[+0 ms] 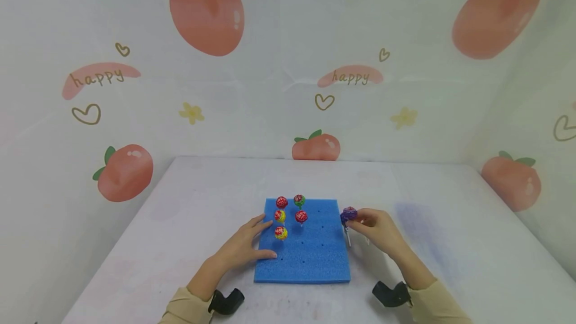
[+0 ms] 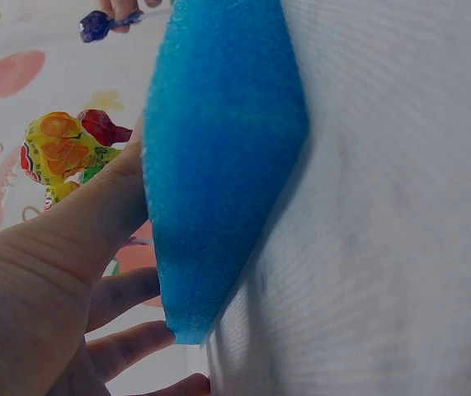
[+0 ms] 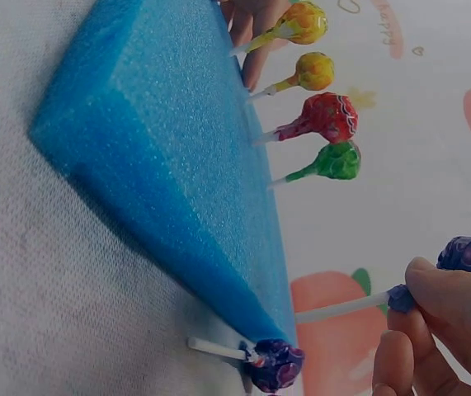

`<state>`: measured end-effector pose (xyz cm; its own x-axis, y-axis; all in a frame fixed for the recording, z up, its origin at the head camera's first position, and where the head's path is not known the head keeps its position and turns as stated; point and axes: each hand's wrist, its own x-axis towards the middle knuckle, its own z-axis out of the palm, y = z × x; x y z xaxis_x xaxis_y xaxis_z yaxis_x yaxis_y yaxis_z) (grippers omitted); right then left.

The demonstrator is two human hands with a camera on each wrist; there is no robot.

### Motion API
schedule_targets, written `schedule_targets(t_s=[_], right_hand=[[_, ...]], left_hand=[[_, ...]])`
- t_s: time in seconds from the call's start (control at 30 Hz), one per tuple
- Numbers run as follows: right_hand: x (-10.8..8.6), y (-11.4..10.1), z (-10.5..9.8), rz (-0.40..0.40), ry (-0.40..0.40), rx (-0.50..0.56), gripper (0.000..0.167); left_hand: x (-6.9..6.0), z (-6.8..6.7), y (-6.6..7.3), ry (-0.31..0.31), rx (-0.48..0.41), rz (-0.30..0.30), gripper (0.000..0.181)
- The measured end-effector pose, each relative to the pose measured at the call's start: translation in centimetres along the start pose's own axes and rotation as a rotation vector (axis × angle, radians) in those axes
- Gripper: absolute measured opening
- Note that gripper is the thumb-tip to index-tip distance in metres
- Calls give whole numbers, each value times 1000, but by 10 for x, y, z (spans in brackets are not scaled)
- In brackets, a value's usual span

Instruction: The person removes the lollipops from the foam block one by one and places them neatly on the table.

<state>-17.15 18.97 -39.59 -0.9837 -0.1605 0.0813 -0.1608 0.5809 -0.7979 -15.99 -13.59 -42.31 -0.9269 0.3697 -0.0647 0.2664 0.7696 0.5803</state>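
Right hand (image 1: 380, 229) pinching (and part-hiding) purple-wrapped round lollipop (image 3: 467, 255), left hand (image 1: 240, 244) resting outspread at blue foam block's (image 1: 310, 266) left edge, gold "happy" lettering (image 1: 350, 78) showing.

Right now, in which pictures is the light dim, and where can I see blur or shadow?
Head view: the brightest, with a faint shadow on the white tabletop near the right hand; left wrist view: dimmer, the close blue board looking soft; right wrist view: also dim, with shadow on the tabletop along the board's lower edge.
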Motion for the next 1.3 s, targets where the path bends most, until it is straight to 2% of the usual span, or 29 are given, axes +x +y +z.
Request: schedule_targets(t_s=[0.33, 0.87, 1.3], right_hand=[[-1, 6, -3, 40, 25, 5, 18], [-2, 10, -10, 40, 32, -8, 18], [-4, 12, -16, 100, 33, -38, 23]], left_hand=[[1, 1, -2, 9, -4, 9, 78], [2, 2, -3, 10, -3, 15, 78], [1, 1, -2, 6, -2, 15, 79]])
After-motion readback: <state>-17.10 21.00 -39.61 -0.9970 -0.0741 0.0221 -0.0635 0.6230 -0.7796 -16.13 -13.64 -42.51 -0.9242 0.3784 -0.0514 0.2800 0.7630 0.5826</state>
